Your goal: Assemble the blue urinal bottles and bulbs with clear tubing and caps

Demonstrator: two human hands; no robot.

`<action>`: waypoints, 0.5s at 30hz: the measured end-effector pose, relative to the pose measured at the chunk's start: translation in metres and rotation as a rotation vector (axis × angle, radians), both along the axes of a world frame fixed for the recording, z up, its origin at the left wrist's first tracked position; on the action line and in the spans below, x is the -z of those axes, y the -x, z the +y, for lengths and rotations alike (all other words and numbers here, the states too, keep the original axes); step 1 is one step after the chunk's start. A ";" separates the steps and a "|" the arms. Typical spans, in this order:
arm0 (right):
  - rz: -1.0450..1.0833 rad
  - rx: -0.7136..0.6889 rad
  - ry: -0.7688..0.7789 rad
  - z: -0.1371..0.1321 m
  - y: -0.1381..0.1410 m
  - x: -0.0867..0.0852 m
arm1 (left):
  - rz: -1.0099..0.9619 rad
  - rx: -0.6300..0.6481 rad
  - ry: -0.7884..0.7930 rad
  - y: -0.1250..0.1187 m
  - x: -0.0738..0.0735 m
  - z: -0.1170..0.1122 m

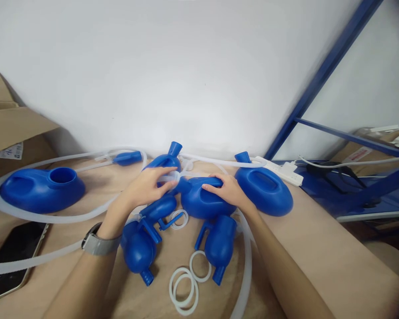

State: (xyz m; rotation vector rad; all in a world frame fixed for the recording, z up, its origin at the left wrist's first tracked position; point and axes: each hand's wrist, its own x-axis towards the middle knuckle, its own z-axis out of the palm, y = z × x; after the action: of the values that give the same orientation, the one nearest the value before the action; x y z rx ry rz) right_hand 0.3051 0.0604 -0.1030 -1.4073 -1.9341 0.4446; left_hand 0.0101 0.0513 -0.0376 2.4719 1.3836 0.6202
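Observation:
In the middle lies a blue plastic urinal bottle (199, 201), its neck turned left. My right hand (228, 190) grips it by the handle on top, thumb on the near side. My left hand (149, 186) pinches a translucent plastic ring (171, 178) against the bottle's mouth; whether the ring is around the neck or only touching it, I cannot tell. Behind my left hand another blue bottle (175, 149) stands partly hidden. Nearer me lie smaller blue bulb-shaped pieces, one on the left (138, 250) and one on the right (221, 243), both with spouts pointing toward me.
White rings (183, 290) lie on the brown table covering (279, 274). Blue bottles stand at left (36, 190) and right (264, 190). A translucent hose (247, 266) loops around. A phone (16, 252) lies left, a power strip (286, 172) at the back right, a cardboard box (16, 128) far left.

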 end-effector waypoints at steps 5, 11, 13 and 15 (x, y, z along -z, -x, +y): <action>-0.008 0.010 0.016 -0.001 0.000 -0.001 | 0.100 -0.013 -0.067 0.000 0.003 -0.001; -0.017 0.008 0.009 -0.001 0.000 0.000 | 0.193 -0.002 -0.102 0.000 0.009 -0.004; -0.023 0.005 0.003 0.000 -0.001 0.000 | 0.169 0.024 -0.083 0.001 0.010 -0.003; -0.027 0.005 -0.002 0.000 -0.001 0.000 | 0.140 0.045 -0.047 0.003 0.009 -0.002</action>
State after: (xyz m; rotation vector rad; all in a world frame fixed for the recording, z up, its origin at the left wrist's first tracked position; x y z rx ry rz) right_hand 0.3057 0.0600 -0.1028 -1.4236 -1.9521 0.4233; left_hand 0.0075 0.0492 -0.0469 2.6209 1.3724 0.4836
